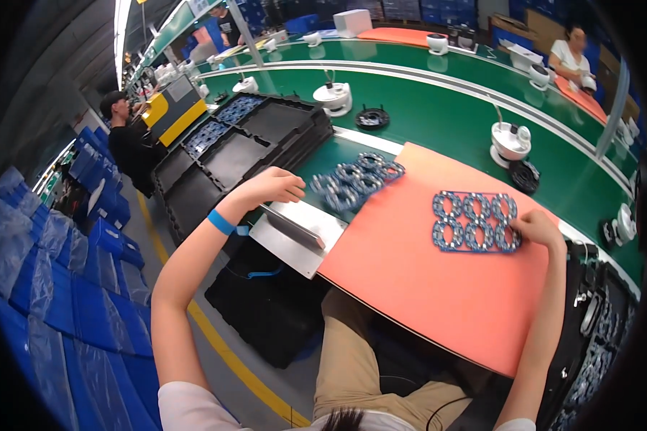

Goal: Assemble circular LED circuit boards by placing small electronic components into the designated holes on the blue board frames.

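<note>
On the orange mat (424,280) lies a blue circuit board panel (476,221) made of several joined rings. My right hand (540,228) pinches its right edge. My left hand (274,185), with a blue wrist strap (221,223), hovers above a metal plate fixture (295,233) with an upright bar. Its fingers are loosely bent and a little apart, with nothing visible in them. Just right of that hand, a loose pile of similar ring panels (349,183) overlaps the mat's left edge.
Black compartment trays (248,147) are stacked at the left, some pockets holding blue boards. Beyond the mat runs a green conveyor (424,108) with white housings (510,141) and a black round part (372,118). More boards (604,327) stand at right. Co-workers (126,140) are farther off.
</note>
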Action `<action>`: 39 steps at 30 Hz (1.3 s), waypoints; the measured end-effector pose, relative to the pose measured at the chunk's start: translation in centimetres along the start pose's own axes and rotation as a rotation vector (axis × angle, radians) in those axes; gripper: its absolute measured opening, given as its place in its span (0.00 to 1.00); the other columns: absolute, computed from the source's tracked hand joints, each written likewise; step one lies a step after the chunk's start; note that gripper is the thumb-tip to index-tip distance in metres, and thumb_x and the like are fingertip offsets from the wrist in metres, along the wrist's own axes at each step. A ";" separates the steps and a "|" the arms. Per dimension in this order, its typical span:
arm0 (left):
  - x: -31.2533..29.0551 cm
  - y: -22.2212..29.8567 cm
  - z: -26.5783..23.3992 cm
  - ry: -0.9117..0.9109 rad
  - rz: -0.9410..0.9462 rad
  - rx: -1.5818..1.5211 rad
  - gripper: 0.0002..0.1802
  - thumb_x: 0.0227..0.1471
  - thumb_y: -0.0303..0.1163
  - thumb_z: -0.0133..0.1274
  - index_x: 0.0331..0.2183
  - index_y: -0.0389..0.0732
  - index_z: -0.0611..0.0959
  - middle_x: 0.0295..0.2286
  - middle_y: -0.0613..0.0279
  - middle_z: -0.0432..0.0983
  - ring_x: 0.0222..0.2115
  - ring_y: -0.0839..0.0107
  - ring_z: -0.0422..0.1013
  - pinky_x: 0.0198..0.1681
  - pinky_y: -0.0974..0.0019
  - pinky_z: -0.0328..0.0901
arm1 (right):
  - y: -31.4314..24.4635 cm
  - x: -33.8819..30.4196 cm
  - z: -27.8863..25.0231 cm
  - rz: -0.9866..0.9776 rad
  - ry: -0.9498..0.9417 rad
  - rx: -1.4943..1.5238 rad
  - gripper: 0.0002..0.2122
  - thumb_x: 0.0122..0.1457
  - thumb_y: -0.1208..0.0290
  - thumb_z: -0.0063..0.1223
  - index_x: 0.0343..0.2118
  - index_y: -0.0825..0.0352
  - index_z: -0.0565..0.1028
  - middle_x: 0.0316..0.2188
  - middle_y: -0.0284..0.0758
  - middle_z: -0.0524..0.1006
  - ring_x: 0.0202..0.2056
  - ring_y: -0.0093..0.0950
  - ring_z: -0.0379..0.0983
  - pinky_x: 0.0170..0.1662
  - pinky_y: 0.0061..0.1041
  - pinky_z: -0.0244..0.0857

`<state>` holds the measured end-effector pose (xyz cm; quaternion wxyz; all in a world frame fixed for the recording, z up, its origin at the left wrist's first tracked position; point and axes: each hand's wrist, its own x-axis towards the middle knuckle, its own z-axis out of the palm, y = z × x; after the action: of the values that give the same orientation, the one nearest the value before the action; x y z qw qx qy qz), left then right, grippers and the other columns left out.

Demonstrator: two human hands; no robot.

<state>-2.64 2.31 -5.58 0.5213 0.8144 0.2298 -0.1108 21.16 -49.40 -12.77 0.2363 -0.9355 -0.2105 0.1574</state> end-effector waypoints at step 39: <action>-5.9 -1.9 -17.0 1.116 0.738 -0.435 0.21 0.60 0.48 0.42 0.37 0.38 0.74 0.31 0.61 0.69 0.31 0.72 0.69 0.35 0.65 0.70 | -4.0 1.0 5.2 -0.404 0.271 -0.206 0.32 0.51 0.52 0.56 0.54 0.67 0.64 0.56 0.43 0.61 0.59 0.40 0.54 0.60 0.36 0.50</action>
<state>-9.72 16.74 2.78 0.4801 0.6516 0.1887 0.5561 18.67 -43.81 -15.24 0.1926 -0.9062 -0.3741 -0.0421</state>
